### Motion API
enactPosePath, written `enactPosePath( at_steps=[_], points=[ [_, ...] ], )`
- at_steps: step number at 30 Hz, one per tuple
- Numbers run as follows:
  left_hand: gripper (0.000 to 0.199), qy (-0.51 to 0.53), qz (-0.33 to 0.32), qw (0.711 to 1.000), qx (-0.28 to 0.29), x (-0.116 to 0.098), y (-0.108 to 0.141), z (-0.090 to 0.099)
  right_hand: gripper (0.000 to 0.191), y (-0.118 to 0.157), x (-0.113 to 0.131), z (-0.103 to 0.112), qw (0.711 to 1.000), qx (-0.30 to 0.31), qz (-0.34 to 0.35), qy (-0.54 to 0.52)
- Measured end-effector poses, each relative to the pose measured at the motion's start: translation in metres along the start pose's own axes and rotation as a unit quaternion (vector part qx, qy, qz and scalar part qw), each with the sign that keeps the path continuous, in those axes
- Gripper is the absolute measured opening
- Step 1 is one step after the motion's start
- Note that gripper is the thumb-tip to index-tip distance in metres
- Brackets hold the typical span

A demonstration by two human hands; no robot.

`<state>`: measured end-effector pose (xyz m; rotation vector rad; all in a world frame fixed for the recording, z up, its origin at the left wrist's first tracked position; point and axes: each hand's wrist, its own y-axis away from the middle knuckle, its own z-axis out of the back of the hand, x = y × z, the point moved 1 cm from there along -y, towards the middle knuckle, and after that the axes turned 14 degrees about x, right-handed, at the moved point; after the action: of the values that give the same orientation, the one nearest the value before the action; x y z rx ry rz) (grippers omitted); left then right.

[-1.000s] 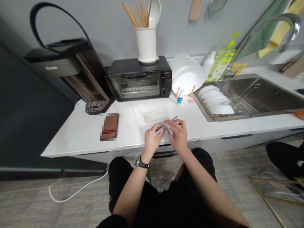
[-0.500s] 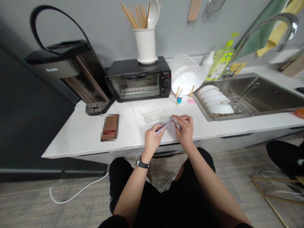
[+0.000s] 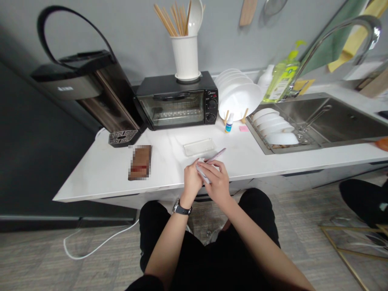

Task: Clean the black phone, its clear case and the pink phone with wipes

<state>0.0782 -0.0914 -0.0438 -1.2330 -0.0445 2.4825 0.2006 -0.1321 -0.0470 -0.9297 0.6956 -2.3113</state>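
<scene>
Marble-look counter [image 3: 163, 161], front edge: both hands on a lilac pen-like stick [image 3: 216, 155]

Stick sits just above the counter's front edge, slanting up and away from the body. Its far tip pokes clear of the fingers; a paler section [image 3: 202, 173] shows between the hands, but can't tell if that's the same piece or a second part.

Left hand [image 3: 191, 182], with a black-strapped watch [image 3: 182, 210], is curled narrow around the near end. Right hand [image 3: 216, 182] lies across it, fingers closed over the stick, a tight hold. Exact finger contact is partly hidden.

Nearest item is a clear shallow tray [image 3: 199, 147], just beyond the hands and not touching them. Further off: small dropper bottle [image 3: 229, 123], pink sticky note [image 3: 243, 128], dish rack of white bowls [image 3: 274, 129].

My read on technique: keep both wrists low and the work over bare counter — the far tip stays clear of the tray, and the near end stays inboard of the edge. Grip close to the joint, not the tip.
</scene>
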Motion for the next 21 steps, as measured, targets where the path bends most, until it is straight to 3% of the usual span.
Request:
enactPosePath(
  at_steps=[3,7,13,17,21],
  points=[
    [0.021,0.005,0.011,1.0,0.004,-0.002,0.0,0.001,0.047,-0.001,-0.005,0.003,1.0,-0.007,0.003,0.013],
    [0.009,0.052,0.026,0.998,0.004,-0.006,-0.001,-0.001,0.04,-0.008,-0.036,0.024,0.998,-0.031,-0.018,0.048],
    [0.015,0.073,0.022,0.997,0.0,-0.005,-0.002,-0.002,0.03,-0.017,-0.074,0.047,0.992,-0.052,-0.08,0.082],
    [0.015,0.077,0.011,0.997,-0.001,-0.006,-0.002,-0.002,0.031,-0.016,-0.062,0.042,0.992,-0.064,-0.072,0.081],
    [0.01,0.042,0.027,0.999,0.004,-0.004,-0.001,-0.001,0.039,-0.008,-0.024,0.02,0.998,-0.036,-0.025,0.05]
  ],
)
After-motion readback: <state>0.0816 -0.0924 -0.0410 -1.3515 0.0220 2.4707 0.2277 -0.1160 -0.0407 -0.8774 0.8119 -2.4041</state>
